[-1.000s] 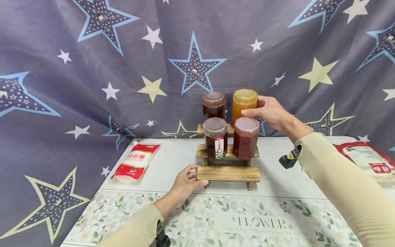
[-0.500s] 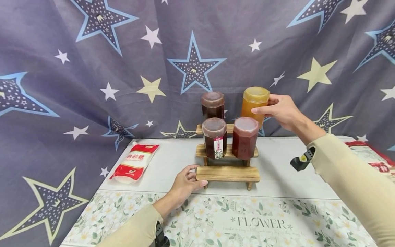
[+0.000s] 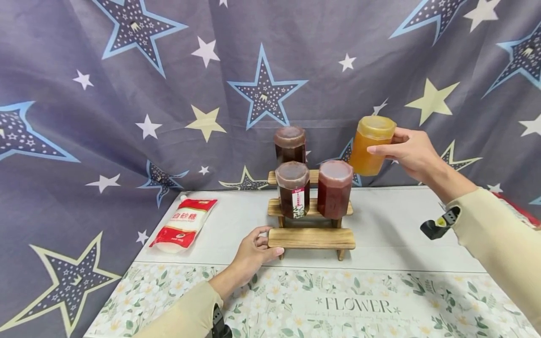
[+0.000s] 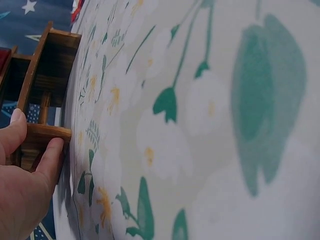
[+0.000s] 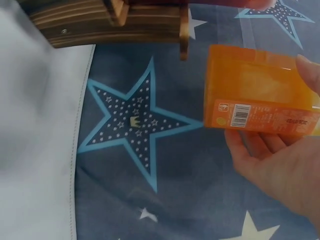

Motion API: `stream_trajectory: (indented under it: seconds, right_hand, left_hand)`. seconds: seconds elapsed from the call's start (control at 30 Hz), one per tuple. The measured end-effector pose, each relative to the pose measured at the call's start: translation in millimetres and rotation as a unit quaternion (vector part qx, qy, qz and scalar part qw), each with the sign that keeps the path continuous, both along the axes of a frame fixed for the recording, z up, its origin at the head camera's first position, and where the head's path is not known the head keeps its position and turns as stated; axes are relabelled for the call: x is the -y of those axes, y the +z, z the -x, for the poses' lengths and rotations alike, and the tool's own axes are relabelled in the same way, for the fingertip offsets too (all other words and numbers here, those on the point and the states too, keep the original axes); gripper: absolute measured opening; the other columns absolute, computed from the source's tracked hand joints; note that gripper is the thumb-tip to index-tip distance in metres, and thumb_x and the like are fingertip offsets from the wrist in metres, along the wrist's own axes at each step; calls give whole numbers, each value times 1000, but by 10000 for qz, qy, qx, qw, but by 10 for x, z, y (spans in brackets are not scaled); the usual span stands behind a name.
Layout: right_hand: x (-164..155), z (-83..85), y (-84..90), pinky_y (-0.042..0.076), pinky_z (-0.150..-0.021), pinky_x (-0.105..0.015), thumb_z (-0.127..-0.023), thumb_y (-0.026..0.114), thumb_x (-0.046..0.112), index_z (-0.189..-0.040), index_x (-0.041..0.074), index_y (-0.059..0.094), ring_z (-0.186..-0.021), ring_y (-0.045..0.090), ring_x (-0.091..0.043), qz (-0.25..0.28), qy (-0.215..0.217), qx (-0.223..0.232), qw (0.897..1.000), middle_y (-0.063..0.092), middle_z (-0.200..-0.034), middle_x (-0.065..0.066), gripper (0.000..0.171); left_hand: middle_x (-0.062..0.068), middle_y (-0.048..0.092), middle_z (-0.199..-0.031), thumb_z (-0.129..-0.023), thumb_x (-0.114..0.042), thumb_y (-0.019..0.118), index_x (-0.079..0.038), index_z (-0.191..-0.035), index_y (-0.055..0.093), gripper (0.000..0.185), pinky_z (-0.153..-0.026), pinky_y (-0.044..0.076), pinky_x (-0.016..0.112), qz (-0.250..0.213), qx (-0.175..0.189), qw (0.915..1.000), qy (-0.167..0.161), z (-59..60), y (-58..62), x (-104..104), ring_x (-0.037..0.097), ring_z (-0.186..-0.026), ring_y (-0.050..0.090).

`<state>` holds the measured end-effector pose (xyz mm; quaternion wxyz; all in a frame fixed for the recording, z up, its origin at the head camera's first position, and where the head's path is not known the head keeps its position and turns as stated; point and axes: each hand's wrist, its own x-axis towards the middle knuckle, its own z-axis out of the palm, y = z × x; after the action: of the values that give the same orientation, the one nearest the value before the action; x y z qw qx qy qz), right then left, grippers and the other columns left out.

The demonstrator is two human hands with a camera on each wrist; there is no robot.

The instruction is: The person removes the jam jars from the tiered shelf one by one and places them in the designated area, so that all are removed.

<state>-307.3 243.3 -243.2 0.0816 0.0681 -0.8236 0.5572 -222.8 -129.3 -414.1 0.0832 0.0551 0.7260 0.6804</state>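
My right hand (image 3: 412,152) grips an orange jar (image 3: 372,148) with a yellow lid, held up in the air to the right of the wooden step stand (image 3: 313,238). A barcode label (image 5: 265,119) shows on the jar's side in the right wrist view. My left hand (image 3: 253,251) holds the left end of the stand's lowest step, thumb in front. Two dark jars stand on the left, one on the top step (image 3: 289,143) and one with a white and pink label (image 3: 293,190) on the middle step. Beside the latter is a red jar (image 3: 335,190).
A red and white bag of sugar (image 3: 186,223) lies on the table to the left. Another red package (image 3: 513,206) is partly hidden behind my right sleeve. A starry curtain (image 3: 203,155) hangs right behind the stand. The floral table mat (image 3: 359,291) covers the front.
The orange jar has left the top step; my right hand has carried it to the right and tilted it slightly. My left hand stays on the stand.
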Motion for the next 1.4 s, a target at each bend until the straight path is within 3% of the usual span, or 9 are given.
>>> stream_trajectory:
  seconds: [0.2, 0.4, 0.63, 0.83, 1.0, 1.07, 1.23, 1.3, 1.4]
  right_hand:
    - [-166, -70, -121, 54, -77, -13, -79, 80, 29, -134, 3, 51, -95, 60, -4, 73, -130, 0, 9999, 65, -97, 18, 67]
    - [-343, -126, -298, 54, -75, -12, -81, 80, 28, -135, 0, 49, -90, 61, 1, -7, -170, 6, 9999, 64, -93, 22, 69]
    - [-490, -161, -546, 50, -75, -8, -79, 80, 33, -134, -1, 49, -89, 59, 1, -40, -527, 36, 9986, 61, -91, 26, 72]
    - [-514, -153, -825, 53, -71, -11, -78, 82, 21, -120, 9, 61, -83, 61, 2, 444, -613, -67, 9971, 65, -86, 24, 48]
    - [-510, -165, -1069, 50, -72, -8, -79, 81, 23, -132, -2, 53, -84, 57, 7, 175, -587, 94, 9981, 60, -87, 28, 65]
    - [-506, -165, -1150, 49, -73, -8, -79, 81, 25, -136, -7, 47, -85, 55, 8, -86, -638, 151, 9978, 58, -89, 25, 74]
    - [-502, -186, -1302, 47, -73, -8, -77, 82, 31, -139, -7, 44, -84, 51, 9, -477, -849, 363, 9946, 63, -111, -7, 82]
    - [-507, -192, -1333, 47, -73, -7, -77, 82, 32, -139, -7, 44, -84, 51, 9, -509, -883, 392, 9940, 62, -115, -11, 82]
    - [-519, -194, -1356, 47, -72, -7, -76, 83, 34, -137, -7, 47, -83, 52, 8, -551, -907, 416, 9935, 61, -112, -7, 81]
  left_hand:
    - [16, 64, -109, -82, -4, 76, 0, -141, 38, 71, -81, 59, 33, 15, 17, 10000, -8, -1, 6, -2, 20, -92, 66]
    - [17, 64, -110, -82, -4, 76, -1, -141, 39, 70, -81, 58, 34, 1, 5, 10000, -21, 5, 9, -13, 20, -92, 66]
    - [17, 64, -109, -82, -3, 76, 0, -140, 39, 69, -80, 59, 33, 6, -19, 10000, -56, 8, 28, -18, 20, -91, 66]
    - [17, 64, -109, -82, -4, 76, -1, -141, 39, 69, -81, 58, 34, 28, -15, 10000, -54, 4, 24, -7, 20, -91, 65]
    - [18, 64, -109, -81, -3, 76, 1, -139, 39, 69, -80, 59, 33, -28, -10, 10000, -70, -7, 1, -11, 19, -90, 66]
    - [18, 65, -109, -81, -3, 76, 1, -139, 40, 68, -79, 58, 30, -37, -16, 10000, -45, -10, -2, -17, 19, -89, 66]
    - [16, 65, -107, -80, -2, 76, 1, -138, 42, 67, -77, 58, 28, -10, -11, 10000, 19, -10, 0, -22, 18, -89, 66]
    - [16, 66, -107, -80, -2, 76, 1, -138, 41, 67, -77, 58, 29, -7, -9, 10000, 19, -6, -1, -21, 19, -89, 66]
    - [15, 66, -106, -81, -2, 76, 0, -138, 41, 68, -78, 58, 29, 20, 15, 10000, 28, -1, 1, -17, 19, -89, 66]
